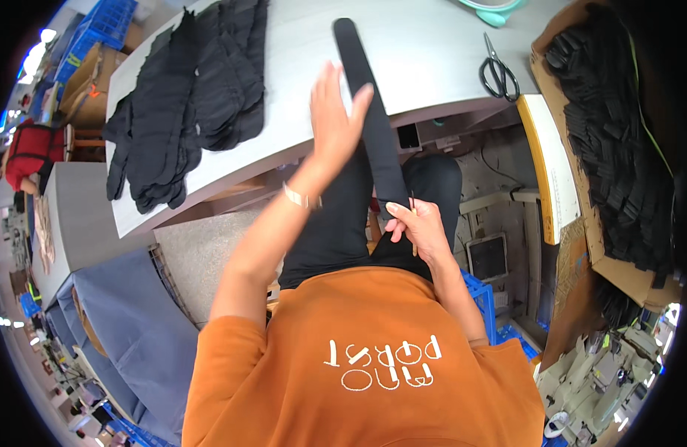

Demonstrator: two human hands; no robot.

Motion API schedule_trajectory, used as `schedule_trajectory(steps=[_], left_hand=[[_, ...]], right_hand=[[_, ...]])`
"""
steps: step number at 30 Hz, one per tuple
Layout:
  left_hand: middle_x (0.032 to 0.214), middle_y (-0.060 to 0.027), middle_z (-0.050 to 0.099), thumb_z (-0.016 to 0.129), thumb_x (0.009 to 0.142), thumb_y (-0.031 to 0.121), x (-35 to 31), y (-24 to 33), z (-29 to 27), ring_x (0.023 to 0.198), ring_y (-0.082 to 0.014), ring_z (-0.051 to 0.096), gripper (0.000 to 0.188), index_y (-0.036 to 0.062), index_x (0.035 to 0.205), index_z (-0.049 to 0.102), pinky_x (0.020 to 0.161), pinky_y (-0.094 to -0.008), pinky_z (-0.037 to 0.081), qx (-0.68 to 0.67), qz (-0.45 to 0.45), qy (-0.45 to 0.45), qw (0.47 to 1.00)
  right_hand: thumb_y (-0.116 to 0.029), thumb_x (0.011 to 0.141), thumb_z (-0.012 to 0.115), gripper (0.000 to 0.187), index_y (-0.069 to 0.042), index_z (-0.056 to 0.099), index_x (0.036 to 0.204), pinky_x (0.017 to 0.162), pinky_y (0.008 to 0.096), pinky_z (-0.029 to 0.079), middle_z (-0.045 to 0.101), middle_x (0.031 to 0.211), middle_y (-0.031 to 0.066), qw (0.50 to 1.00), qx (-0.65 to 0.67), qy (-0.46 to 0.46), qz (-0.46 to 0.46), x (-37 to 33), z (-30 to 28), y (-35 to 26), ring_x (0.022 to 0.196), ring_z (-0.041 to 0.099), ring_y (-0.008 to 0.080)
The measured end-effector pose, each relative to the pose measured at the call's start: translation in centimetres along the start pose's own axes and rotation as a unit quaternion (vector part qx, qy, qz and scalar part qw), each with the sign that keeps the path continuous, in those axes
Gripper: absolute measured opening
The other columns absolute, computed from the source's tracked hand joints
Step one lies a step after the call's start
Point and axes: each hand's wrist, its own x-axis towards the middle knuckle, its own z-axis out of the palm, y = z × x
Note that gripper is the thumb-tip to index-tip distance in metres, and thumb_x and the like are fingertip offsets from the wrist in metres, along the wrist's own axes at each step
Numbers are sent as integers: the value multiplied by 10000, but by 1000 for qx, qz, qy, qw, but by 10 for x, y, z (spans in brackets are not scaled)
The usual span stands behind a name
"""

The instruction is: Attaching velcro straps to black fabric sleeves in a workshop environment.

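A long black fabric strip (378, 123) with a rounded far end runs from the pale table down over its front edge to my lap. My right hand (421, 229) pinches the near end between thumb and fingers. A thin tool with a yellowish handle (414, 248) also shows in that hand, mostly hidden by the fingers. Beside the strip, on its left, my left hand (336, 119) is raised flat, fingers stretched and thumb apart, holding nothing. Its fingertips are slightly smeared. Whether it touches the strip I cannot tell.
Black fabric pieces (198, 89) lie in overlapping stacks at the table's left. Black-handled scissors (498, 74) rest near its right edge, below a mint-green round object (492, 11). A cardboard box (541, 56) full of black strips stands at right. Grey-blue cloth (135, 313) hangs at lower left.
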Motion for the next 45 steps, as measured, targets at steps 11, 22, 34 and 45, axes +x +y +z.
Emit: schedule_trajectory(steps=[11,22,34,45], left_hand=[[763,8,658,803,838,122,-131,47,-50,676,-61,588,171,55,870,649,658,-223,487,-457,-508,-185,706],[963,-19,678,717,931,229,-140,54,-56,863,-96,625,208,51,1014,648,806,-282,506,-536,-503,-177,655],[1048,-31,676,662,967,176,-127,63,-68,977,-149,656,203,62,1132,632,893,-363,557,-617,-500,-142,591],[999,-6,706,736,906,151,-140,54,-69,895,-91,654,211,64,1088,674,814,-261,527,-536,-501,-194,651]], right_hand=[[-252,933,706,229,-24,718,954,501,186,347,674,736,2,999,-24,-14,-42,-14,9,-10,563,561,36],[-44,854,748,187,-5,703,1031,556,247,459,546,694,-40,900,-251,178,-309,-9,32,-11,647,578,84],[-77,905,709,129,-2,729,1008,607,208,426,649,942,25,902,-248,198,-294,-36,23,-19,713,558,60],[-98,943,682,166,52,716,1006,641,183,477,687,787,-20,980,-50,74,-175,-22,21,-5,712,568,10]])
